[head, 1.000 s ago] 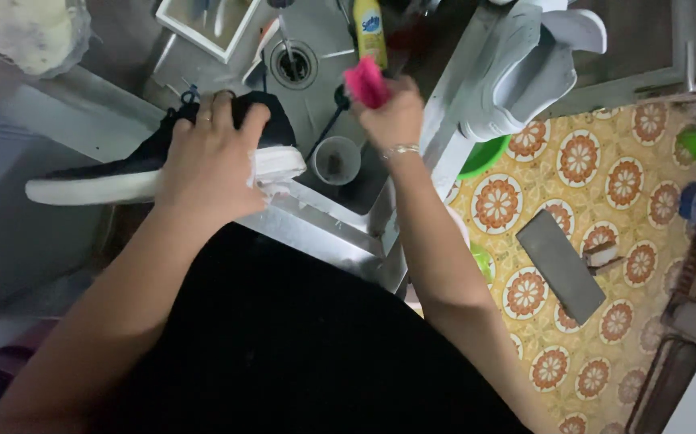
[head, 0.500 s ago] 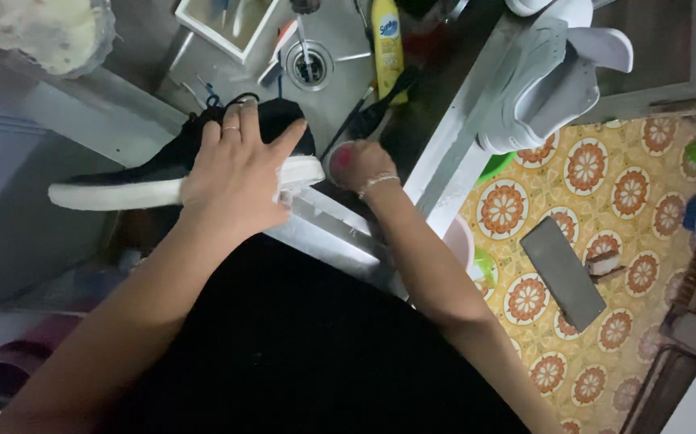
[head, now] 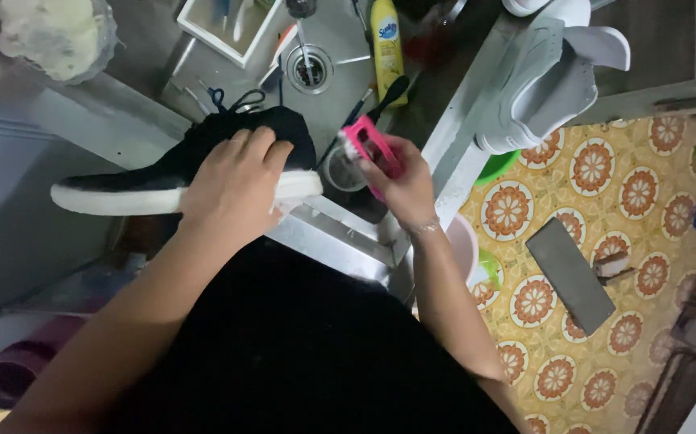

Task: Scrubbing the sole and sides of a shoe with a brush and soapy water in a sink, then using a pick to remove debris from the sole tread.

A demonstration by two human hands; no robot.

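A steel sink (head: 340, 60) with a round drain sits sunk in a dull metal worktop (head: 83, 112), and to the right lies a floor (head: 645, 201) of yellow tiles with orange flower rounds. Across the sink's near rim lies a black shoe (head: 163, 165) of soft knit cloth with a thick white rubber sole, toe pointing left, laces loose at the top. The left hand (head: 235, 181) presses down over its heel end, fingers curled shut around the upper and sole. Grey-white shoes (head: 541, 80) rest on the ledge to the right. The right hand (head: 404, 181) is closed around a pink plastic brush (head: 368, 145) with pale bristles, held just beside the black shoe's heel above a small round cup (head: 341, 173). A yellow bottle (head: 386, 40) lies by the drain.
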